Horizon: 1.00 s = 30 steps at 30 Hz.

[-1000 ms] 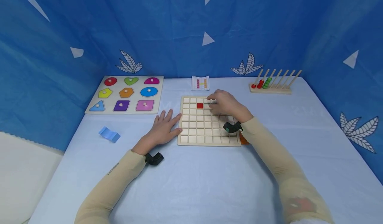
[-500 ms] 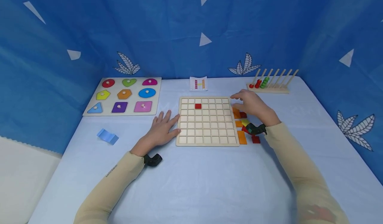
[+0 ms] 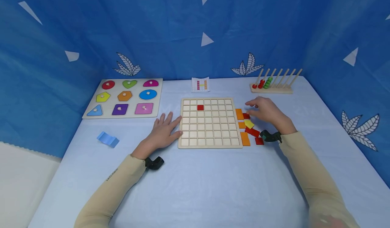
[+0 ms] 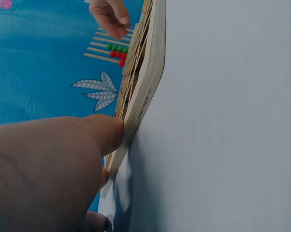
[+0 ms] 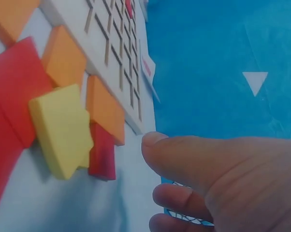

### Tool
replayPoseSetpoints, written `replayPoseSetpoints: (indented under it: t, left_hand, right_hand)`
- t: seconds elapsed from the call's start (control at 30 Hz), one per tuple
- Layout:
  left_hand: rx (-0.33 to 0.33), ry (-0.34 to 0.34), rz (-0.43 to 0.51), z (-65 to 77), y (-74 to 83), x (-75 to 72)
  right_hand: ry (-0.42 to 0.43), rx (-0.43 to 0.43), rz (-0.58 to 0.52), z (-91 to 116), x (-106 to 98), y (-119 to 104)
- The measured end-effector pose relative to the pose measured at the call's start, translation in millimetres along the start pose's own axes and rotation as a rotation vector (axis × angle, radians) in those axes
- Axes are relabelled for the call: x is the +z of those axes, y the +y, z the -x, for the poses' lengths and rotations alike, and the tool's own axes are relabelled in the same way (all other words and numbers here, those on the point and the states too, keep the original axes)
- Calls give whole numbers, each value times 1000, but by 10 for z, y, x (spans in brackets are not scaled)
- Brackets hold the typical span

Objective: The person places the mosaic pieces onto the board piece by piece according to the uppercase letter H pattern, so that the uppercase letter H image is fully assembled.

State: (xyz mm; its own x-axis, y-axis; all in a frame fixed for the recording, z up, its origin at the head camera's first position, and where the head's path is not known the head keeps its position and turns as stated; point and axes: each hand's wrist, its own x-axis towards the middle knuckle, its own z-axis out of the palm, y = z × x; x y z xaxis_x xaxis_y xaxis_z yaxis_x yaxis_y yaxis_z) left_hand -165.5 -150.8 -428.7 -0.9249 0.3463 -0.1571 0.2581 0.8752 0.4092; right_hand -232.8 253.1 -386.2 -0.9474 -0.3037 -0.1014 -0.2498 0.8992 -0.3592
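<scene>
A square wooden grid board (image 3: 210, 123) lies flat on the table, with one red tile (image 3: 200, 107) in its upper part. My left hand (image 3: 161, 134) lies spread at the board's left side; in the left wrist view the thumb (image 4: 109, 133) touches the board's edge (image 4: 148, 72). Just right of the board, my right hand (image 3: 265, 110) hovers by loose pieces, fingers slightly bent and holding nothing. Those pieces are a yellow block (image 3: 249, 124), several orange blocks (image 3: 239, 114) and several red blocks (image 3: 252, 132). The right wrist view shows the yellow block (image 5: 63, 130) tilted against its neighbours.
A shape-peg puzzle (image 3: 122, 99) stands back left, with a folded blue strip (image 3: 108, 139) in front of it. A small printed pattern card (image 3: 200, 84) lies behind the board. A wooden bead counter (image 3: 271, 89) is back right. Blue cloth (image 3: 170, 31) walls the table.
My right hand has moved right, off the board's upper part to the loose pieces, which it uncovered. My left hand has stayed in place. The head view has shifted slightly.
</scene>
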Motion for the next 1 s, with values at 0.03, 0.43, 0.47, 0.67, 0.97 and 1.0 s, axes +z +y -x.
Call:
replayPoseSetpoints:
  t: [0.03, 0.43, 0.47, 0.67, 0.97, 1.0]
  left_hand:
    - [-1, 0, 3, 2, 0, -1]
    - [-3, -2, 9, 13, 14, -11]
    - [-3, -1, 8, 12, 12, -10]
    - [-5, 1, 11, 11, 1, -1]
    - [-3, 0, 7, 9, -11, 9]
    - [-3, 2, 9, 7, -11, 9]
  right_hand:
    - [1, -4, -1, 5, 6, 8]
    - [3, -2, 0, 26, 69, 53]
    - [4, -6, -2, 28, 77, 59]
    - [9, -22, -8, 28, 134, 81]
    - [14, -26, -12, 31, 215, 89]
    - [17, -26, -13, 32, 219, 90]
